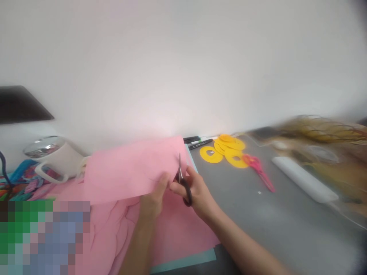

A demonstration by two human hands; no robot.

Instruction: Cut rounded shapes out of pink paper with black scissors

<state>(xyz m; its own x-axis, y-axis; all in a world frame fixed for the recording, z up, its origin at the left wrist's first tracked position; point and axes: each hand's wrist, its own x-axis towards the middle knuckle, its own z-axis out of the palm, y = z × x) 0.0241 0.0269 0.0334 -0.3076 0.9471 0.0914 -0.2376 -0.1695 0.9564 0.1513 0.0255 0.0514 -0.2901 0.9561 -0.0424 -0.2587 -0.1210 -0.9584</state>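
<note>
A sheet of pink paper is held up over the table, with a faint curved line drawn near its lower right. My left hand grips the sheet's lower edge, thumb on the front and the other fingers hidden behind it. In my right hand is a pair of scissors with dark handles, fingers in the loops. The scissors' blades point up, at the right part of the sheet. Below lie more pink paper and several pink cut pieces, with light blue paper underneath.
Yellow paper rings and pink-handled scissors lie right on the grey table. Markers rest by the wall. A white power strip is farther right. At left stand a white mug and colourful yarn-like bundles.
</note>
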